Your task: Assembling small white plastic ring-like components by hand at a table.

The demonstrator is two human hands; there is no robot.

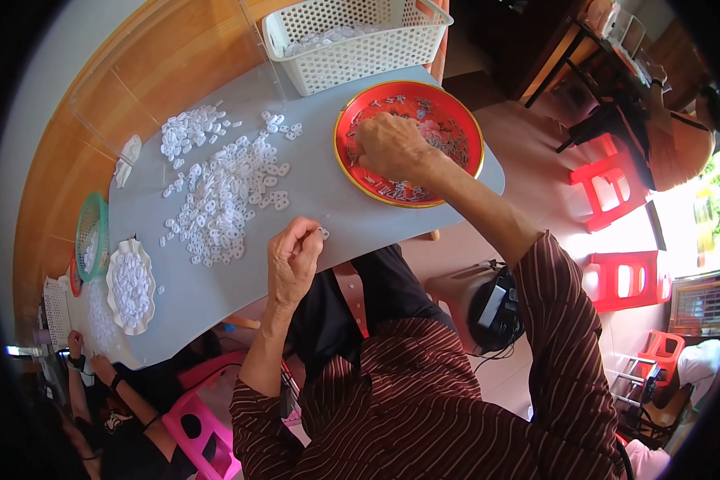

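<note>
The grey table (pixel 312 192) holds a white basket (pixel 360 40) beyond a red tray (pixel 456 112). The right hand (pixel 392 144) digs in the tray; I cannot tell its grip. The left hand (pixel 292 260) pinches a small white ring (pixel 324 233). The ring could slip off the near edge. White pieces (pixel 224 192) pile beyond the pinch.

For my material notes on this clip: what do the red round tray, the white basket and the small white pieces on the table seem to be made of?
The red round tray looks like glossy painted metal or hard plastic, going by its gold rim and sheen; which one is unclear. The white basket looks like moulded plastic, with a matte perforated wall. The small white pieces look like plastic, smooth and slightly translucent. The right hand rests in the tray; the left hand pinches one piece.
</note>
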